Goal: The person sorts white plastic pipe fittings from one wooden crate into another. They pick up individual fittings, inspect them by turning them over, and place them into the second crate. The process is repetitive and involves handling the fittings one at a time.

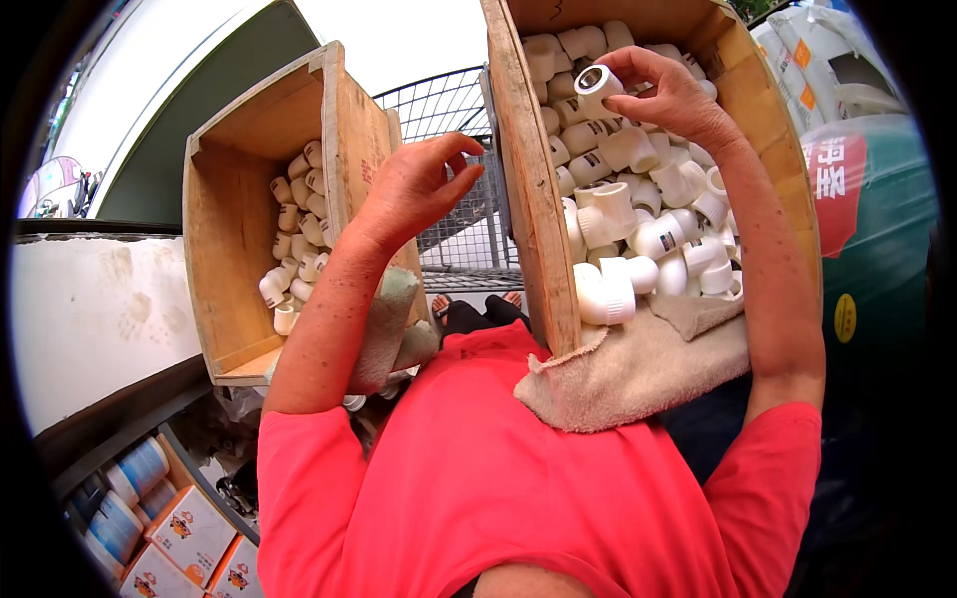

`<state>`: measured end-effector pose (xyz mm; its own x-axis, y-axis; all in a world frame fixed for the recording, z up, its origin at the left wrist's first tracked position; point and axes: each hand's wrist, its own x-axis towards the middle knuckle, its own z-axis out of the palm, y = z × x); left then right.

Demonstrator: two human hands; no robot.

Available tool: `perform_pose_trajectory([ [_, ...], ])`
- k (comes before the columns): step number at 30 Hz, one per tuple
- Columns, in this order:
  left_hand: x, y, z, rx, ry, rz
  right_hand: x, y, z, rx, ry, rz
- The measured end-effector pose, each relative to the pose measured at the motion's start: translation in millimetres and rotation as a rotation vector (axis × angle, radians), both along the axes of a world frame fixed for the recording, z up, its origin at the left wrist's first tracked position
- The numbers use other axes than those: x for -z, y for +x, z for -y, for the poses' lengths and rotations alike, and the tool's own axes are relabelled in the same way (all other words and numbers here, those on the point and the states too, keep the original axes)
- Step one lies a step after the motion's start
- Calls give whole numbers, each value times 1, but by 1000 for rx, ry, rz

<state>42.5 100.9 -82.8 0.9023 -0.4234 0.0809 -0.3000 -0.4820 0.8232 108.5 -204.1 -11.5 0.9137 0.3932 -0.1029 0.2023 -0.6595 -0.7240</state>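
Note:
My right hand (662,86) grips a white plastic pipe fitting (598,91) with a metal-lined opening, held above the right wooden crate (534,187). Beneath it, that crate is heaped with white pipe fittings (665,239), elbows among them; some bear printed labels. Between the two crates, my left hand (426,179) hovers with thumb and fingers apart and nothing in them. The left wooden crate (243,187) holds a smaller pile of white elbow fittings (303,217), partly hidden behind my left forearm.
A beige towel (635,366) drapes over the right crate's near edge, and a greenish cloth (385,329) over the left one's. A wire mesh basket (463,247) stands between the crates. Printed cartons (191,534) and rolls (138,471) lie lower left. Green wrapped goods (882,202) flank the right.

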Motion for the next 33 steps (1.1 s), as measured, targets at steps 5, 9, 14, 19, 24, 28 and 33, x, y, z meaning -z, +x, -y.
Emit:
perform_pose_trajectory([
  [5,2,0,-2,11,14,31,0,-4,-10,-75,134,-72],
  [9,1,1,-2,9,43,23,2,-6,-12,-96,56,-93],
  [14,3,2,-2,21,30,20,2,-7,-11,-110,-16,-203],
  [19,3,1,0,34,4,22,0,-9,-10,-162,-34,-209],
  [24,0,1,0,26,8,-3,-7,-8,-14,-121,-116,-298],
  [28,1,2,0,29,6,-14,4,2,-18,-21,-39,-64],
  [33,-3,2,1,10,39,-41,30,31,-38,-5,-169,375],
])
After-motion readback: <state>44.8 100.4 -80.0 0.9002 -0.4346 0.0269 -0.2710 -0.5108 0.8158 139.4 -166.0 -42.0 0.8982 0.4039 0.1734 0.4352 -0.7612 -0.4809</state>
